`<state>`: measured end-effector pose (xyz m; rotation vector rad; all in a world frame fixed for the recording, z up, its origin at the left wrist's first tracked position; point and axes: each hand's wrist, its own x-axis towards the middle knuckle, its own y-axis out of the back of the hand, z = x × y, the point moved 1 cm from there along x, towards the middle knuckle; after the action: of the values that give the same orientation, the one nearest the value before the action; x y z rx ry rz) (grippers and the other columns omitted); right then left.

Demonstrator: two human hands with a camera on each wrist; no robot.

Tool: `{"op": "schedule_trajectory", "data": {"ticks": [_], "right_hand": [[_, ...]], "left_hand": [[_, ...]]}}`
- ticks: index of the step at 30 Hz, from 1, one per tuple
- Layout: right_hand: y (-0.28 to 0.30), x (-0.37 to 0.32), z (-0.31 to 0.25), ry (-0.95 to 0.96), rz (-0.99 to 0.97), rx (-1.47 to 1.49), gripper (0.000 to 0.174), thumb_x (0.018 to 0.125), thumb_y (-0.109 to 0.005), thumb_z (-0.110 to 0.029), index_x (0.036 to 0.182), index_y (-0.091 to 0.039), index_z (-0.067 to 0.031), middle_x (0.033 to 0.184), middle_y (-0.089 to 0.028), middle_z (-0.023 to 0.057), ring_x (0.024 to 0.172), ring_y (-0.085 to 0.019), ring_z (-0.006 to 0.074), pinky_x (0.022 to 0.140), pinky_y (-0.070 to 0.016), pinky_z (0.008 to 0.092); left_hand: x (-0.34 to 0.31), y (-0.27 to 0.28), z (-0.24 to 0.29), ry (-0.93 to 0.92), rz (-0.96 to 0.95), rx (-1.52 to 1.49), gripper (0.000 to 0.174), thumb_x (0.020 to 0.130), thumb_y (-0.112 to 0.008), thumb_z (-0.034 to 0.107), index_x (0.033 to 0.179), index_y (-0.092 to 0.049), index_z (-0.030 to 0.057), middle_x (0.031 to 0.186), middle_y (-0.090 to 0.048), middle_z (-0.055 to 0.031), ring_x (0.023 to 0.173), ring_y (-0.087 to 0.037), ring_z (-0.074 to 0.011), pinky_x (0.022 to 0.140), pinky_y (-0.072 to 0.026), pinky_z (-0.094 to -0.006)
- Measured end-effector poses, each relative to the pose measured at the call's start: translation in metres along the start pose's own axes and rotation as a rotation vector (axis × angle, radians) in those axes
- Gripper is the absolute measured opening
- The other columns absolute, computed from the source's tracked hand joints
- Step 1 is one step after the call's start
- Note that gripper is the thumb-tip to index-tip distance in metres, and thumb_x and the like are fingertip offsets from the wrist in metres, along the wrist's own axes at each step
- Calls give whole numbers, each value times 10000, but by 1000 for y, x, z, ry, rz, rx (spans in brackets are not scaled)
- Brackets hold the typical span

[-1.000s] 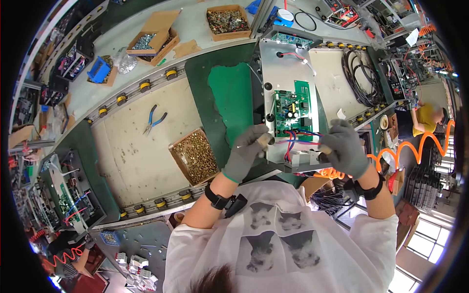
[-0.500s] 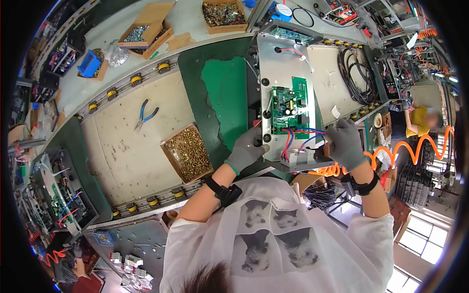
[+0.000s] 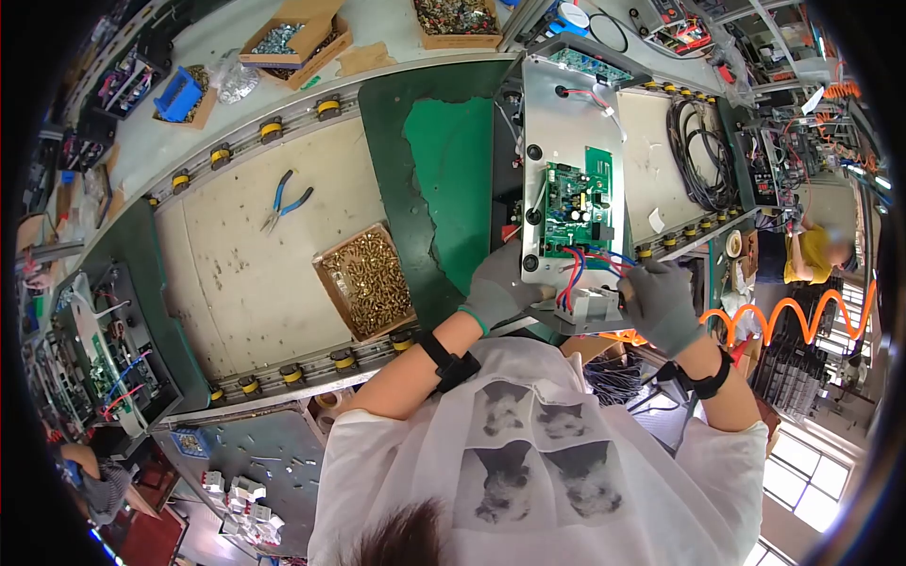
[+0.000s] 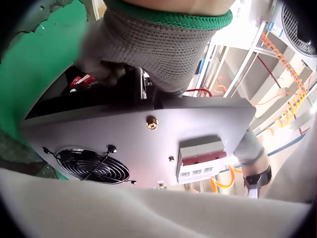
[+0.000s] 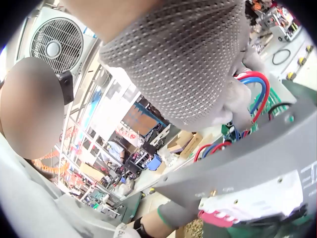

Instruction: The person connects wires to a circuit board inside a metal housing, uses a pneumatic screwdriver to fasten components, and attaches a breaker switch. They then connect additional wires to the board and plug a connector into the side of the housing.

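A metal chassis (image 4: 133,131) has a fan grille (image 4: 91,166) and a white breaker block (image 4: 200,158) on its front panel. Over it stands a silver metal plate (image 3: 550,104) carrying a green circuit board (image 3: 578,203). My gloved left hand (image 3: 505,288) grips the plate's near left edge, thumb over its face and fingers inside the chassis. Red and blue wires (image 5: 260,94) loop up from the board's near end. My gloved right hand (image 3: 663,307) pinches them at the near right corner, its fingertips (image 5: 237,96) partly hidden behind the loop.
Left of the chassis lie a box of brass screws (image 3: 366,283) and blue-handled pliers (image 3: 285,201). A black cable coil (image 3: 698,156) rests to the right. Boxes of hardware (image 3: 293,42) stand along the back shelf. An orange coiled hose (image 3: 793,316) hangs at the right.
My left hand has moved from the wires to the plate's near left edge, its thumb now further over the plate. My right hand stays near the wires, its fingers shifting slightly.
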<state>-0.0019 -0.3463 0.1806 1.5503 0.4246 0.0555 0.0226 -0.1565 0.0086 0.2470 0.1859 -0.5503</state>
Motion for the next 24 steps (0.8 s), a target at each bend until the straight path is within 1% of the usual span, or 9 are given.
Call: {"op": "schedule_trajectory", "data": {"ticks": [1, 3, 7, 13, 14, 16, 19, 21, 24], "right_hand": [[-4, -1, -1, 22, -78, 28, 130, 693, -595, -86, 820, -575, -73, 678, -569, 120, 719, -570, 304, 699, -421, 422], [-6, 0, -3, 20, -94, 39, 163, 701, -592, -93, 862, -580, -77, 693, -580, 121, 731, -581, 302, 707, -422, 424], [0, 6, -5, 77, -198, 67, 226, 739, -579, -117, 963, -593, -92, 727, -605, 124, 765, -607, 299, 731, -425, 429], [-6, 13, 2, 23, -271, 114, 229, 787, -562, -153, 1012, -595, -126, 738, -627, 129, 751, -622, 322, 725, -428, 452], [-6, 15, 4, 27, -273, 113, 229, 787, -562, -153, 1012, -595, -126, 738, -627, 129, 751, -622, 322, 725, -428, 452], [-5, 20, 9, -4, -417, 117, 202, 792, -546, -189, 980, -613, -156, 710, -630, 126, 723, -624, 334, 723, -434, 456], [8, 30, 4, -43, -536, 0, 170, 780, -528, -205, 900, -643, -167, 683, -628, 122, 702, -622, 337, 733, -441, 447], [12, 35, 3, -41, -549, 6, 159, 769, -524, -199, 857, -653, -168, 684, -631, 121, 701, -623, 331, 735, -443, 443], [17, 39, 2, -29, -595, -15, 155, 754, -520, -192, 798, -665, -162, 677, -630, 117, 694, -623, 319, 732, -447, 432]], "left_hand": [[2, -3, -1, 1, 0, -2, 616, 673, -778, 293, 1174, -513, 54, 1005, -646, -121, 923, -639, -255, 810, -498, -355], [4, -7, -3, 149, -10, 188, 630, 683, -744, 348, 1205, -500, 93, 1005, -643, -129, 918, -632, -295, 789, -502, -387], [5, -8, 2, 155, 76, 187, 584, 707, -706, 356, 1199, -504, 113, 976, -647, -118, 893, -631, -309, 761, -503, -403], [5, -13, -3, 125, 107, 199, 553, 721, -699, 343, 1200, -515, 137, 880, -654, -115, 834, -640, -307, 720, -512, -409], [7, -14, -4, 138, 126, 221, 551, 721, -707, 355, 1196, -526, 141, 863, -656, -114, 811, -643, -304, 708, -513, -400], [9, -13, -7, 149, 144, 242, 549, 722, -715, 367, 1192, -537, 145, 845, -659, -113, 788, -646, -301, 696, -515, -390], [9, 0, -7, 73, 114, 51, 536, 723, -730, 379, 1167, -562, 130, 818, -660, -110, 755, -647, -290, 684, -513, -377], [9, 3, -9, 31, 45, -55, 518, 733, -729, 367, 1160, -571, 119, 810, -658, -104, 740, -645, -277, 678, -510, -370], [8, 3, -6, 85, 32, -118, 527, 738, -718, 330, 1192, -551, 121, 817, -652, -101, 752, -643, -261, 697, -508, -360]]}}
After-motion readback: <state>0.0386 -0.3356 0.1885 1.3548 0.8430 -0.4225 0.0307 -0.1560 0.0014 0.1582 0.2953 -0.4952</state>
